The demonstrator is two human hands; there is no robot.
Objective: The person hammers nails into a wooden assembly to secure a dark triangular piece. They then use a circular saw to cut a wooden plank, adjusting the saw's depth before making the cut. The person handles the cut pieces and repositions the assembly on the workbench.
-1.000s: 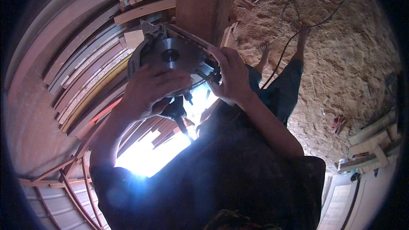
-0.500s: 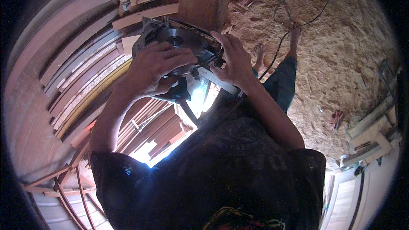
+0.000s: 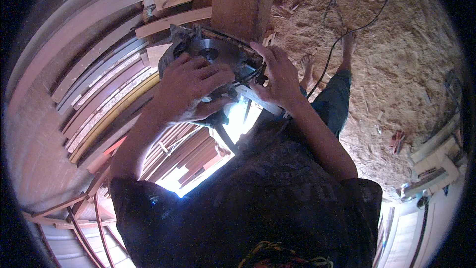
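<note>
A dark circular saw (image 3: pixel 210 49) is in front of my chest, with its round blade facing up toward me. My left hand (image 3: pixel 196 87) is closed over the saw's near left side, its fingers bent across the edge of the blade area and its thumb lower down. At the saw's right edge, my right hand (image 3: pixel 277 74) grips the flat base, fingers at the far end and thumb on the near side. What lies beneath my palms is hidden. Bright light glares just below the saw.
Long wooden boards (image 3: pixel 101 77) lie stacked on the left, with more reddish planks (image 3: pixel 191 149) beneath my left arm. A wide timber (image 3: pixel 240 5) stands beyond the saw. Sawdust covers the floor (image 3: pixel 377 79), where a black cable (image 3: pixel 329 44) trails past bare feet. Wood offcuts (image 3: pixel 439 164) sit at right.
The whole view has shifted slightly, so the saw and both hands appear a little lower and farther right. The fingers of my left hand have shifted slightly on the saw; my right hand keeps its grip.
</note>
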